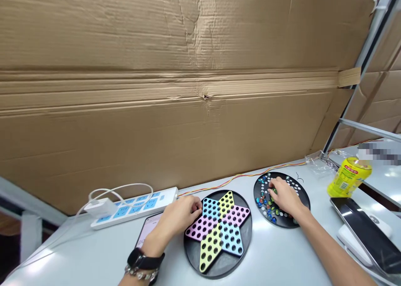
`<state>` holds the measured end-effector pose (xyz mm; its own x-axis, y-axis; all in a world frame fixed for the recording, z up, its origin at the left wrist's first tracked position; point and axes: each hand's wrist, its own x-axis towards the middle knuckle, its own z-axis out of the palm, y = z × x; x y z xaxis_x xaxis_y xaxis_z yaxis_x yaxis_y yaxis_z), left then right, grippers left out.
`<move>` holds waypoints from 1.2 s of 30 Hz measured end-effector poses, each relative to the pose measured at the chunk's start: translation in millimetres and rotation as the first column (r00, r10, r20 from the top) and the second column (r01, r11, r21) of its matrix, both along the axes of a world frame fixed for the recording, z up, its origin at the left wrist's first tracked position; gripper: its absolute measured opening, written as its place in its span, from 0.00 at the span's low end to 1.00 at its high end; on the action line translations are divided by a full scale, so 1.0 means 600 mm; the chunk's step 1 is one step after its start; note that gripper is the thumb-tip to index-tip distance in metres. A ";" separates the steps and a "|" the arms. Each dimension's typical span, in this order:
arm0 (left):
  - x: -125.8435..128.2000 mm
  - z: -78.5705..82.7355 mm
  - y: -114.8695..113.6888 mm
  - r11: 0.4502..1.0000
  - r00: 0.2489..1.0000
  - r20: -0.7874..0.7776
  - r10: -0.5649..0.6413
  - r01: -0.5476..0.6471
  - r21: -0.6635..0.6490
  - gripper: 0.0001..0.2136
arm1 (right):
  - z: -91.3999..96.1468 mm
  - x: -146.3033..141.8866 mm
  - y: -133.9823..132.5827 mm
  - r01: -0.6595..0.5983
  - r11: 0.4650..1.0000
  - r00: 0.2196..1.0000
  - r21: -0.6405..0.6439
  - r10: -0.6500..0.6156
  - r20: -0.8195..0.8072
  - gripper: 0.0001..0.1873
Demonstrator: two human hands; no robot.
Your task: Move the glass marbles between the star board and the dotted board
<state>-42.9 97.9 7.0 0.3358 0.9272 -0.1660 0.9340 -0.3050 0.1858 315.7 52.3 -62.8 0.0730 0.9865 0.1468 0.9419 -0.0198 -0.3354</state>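
Observation:
A Chinese checkers board [210, 259] with a pink, yellow and blue star lies in front of me. At the star's upper left edge is my left hand [178, 215], its thumb and fingers pinched together; what they hold, if anything, is too small to make out. My right hand [283, 194] reaches over a round black lid [300, 194] with white dots. Its curled fingers close around a greenish marble [275, 191]. Several loose marbles [269, 206], blue, red and green, lie on the lid around the fingertips. The star's visible holes hold no marbles.
A white power strip [167, 197] with a plugged charger [100, 208] lies at the left, a phone [147, 229] partly under my left arm. At the right are a yellow bottle [347, 177] and a dark phone [366, 231] on a white device. Cardboard [175, 144] stands behind.

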 end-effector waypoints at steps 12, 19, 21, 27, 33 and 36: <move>0.101 0.021 -0.069 0.990 0.785 0.607 -0.123 0.142 0.017 0.11 | 0.055 -0.134 -0.063 -0.417 0.826 0.811 0.379 0.527 -0.255 0.15; 0.117 -0.001 -0.075 0.957 0.743 0.667 -0.058 0.232 -0.176 0.11 | 0.037 -0.165 -0.079 -0.445 0.794 0.752 0.415 0.582 -0.308 0.14; 0.117 -0.009 -0.073 0.946 0.718 0.695 -0.041 0.252 -0.204 0.12 | 0.035 -0.161 -0.077 -0.438 0.803 0.752 0.403 0.573 -0.325 0.13; 0.124 -0.017 -0.077 0.915 0.652 0.758 -0.012 0.314 -0.255 0.18 | 0.039 -0.160 -0.074 -0.441 0.807 0.742 0.393 0.574 -0.346 0.14; 0.116 -0.009 -0.073 0.976 0.751 0.659 -0.029 0.163 -0.143 0.21 | 0.039 -0.093 -0.035 -0.272 0.887 0.877 0.372 0.388 -0.284 0.12; 0.099 -0.020 -0.057 0.995 0.811 0.582 -0.066 0.101 -0.027 0.18 | 0.030 -0.039 -0.009 -0.110 0.953 0.952 0.282 0.183 -0.246 0.11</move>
